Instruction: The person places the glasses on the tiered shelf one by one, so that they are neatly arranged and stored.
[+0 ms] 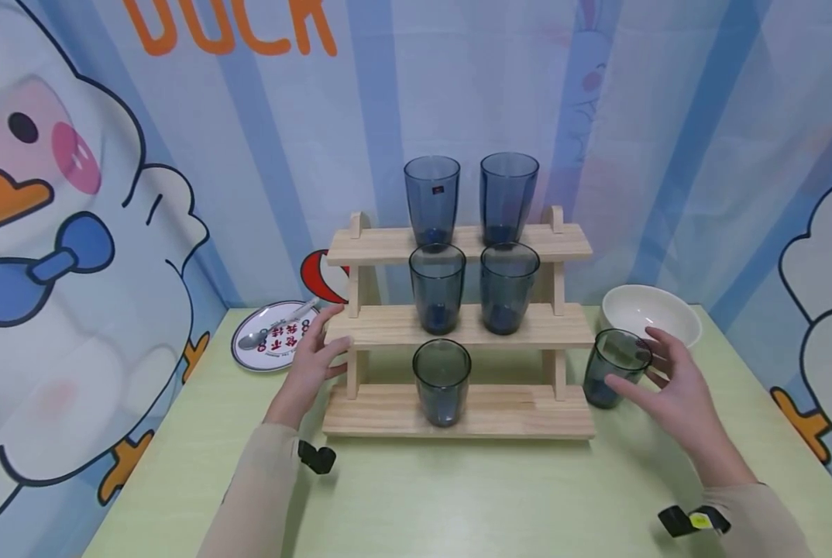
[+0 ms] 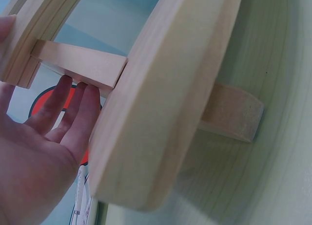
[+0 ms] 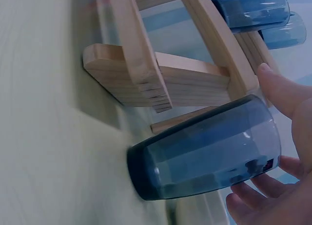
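My left hand (image 1: 307,368) holds the left end of a three-tier wooden rack (image 1: 458,422), thumb at the middle board and several fingertips against the upright (image 2: 80,64) below it. Beside the rack's right end, a blue-grey drinking glass (image 1: 600,380) stands upright on the table. Around that glass is my right hand (image 1: 677,395), its thumb (image 3: 278,86) apart from the glass and its other fingers close behind the rim; whether they touch is unclear. Two glasses (image 1: 432,201) stand on the top board, two (image 1: 438,291) on the middle one, and a single glass (image 1: 442,387) on the lowest.
Behind the right-hand glass sits a white bowl (image 1: 649,310). At the rack's left lies a printed plate (image 1: 238,353) with a metal spoon (image 1: 276,325) on it. A striped cartoon curtain (image 1: 283,155) hangs at the back of the pale green table (image 1: 458,504).
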Demonstrator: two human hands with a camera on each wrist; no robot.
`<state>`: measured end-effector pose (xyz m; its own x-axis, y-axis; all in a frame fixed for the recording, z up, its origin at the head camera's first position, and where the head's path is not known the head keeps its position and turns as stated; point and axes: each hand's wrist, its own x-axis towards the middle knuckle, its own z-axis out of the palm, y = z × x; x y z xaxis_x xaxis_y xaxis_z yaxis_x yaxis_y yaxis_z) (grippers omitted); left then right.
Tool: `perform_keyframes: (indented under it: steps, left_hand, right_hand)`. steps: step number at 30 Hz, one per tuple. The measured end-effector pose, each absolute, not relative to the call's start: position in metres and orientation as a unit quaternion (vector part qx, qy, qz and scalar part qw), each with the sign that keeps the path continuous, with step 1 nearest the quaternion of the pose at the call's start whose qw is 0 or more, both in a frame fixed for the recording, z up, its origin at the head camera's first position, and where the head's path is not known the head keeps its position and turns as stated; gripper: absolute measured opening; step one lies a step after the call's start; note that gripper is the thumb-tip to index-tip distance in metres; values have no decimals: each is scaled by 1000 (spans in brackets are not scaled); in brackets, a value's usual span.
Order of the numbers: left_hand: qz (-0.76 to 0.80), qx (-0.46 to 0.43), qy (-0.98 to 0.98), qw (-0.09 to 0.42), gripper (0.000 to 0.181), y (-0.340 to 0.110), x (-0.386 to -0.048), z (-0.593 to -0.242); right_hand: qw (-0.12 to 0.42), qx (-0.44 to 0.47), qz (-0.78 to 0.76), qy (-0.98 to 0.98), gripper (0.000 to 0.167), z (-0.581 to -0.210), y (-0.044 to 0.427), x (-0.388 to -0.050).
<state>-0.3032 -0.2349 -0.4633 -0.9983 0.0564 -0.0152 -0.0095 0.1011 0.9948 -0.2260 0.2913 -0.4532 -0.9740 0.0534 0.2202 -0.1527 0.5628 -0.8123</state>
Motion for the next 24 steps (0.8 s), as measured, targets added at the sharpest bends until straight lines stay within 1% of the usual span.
perform_keyframes:
  steps: [5,15,24]
  left_hand:
    - [673,18,739,27,61,-235,-303,-465]
    - [674,21,738,27,62,-236,-303,-464]
    - [676,19,736,28,62,-236,-304,-465]
  right_hand:
    - [95,23,480,-872,100,-461,291,-231]
    - [89,17,486,-869,90,-472,293,-243]
    - [81,4,504,-860,92,-476,290,-247]
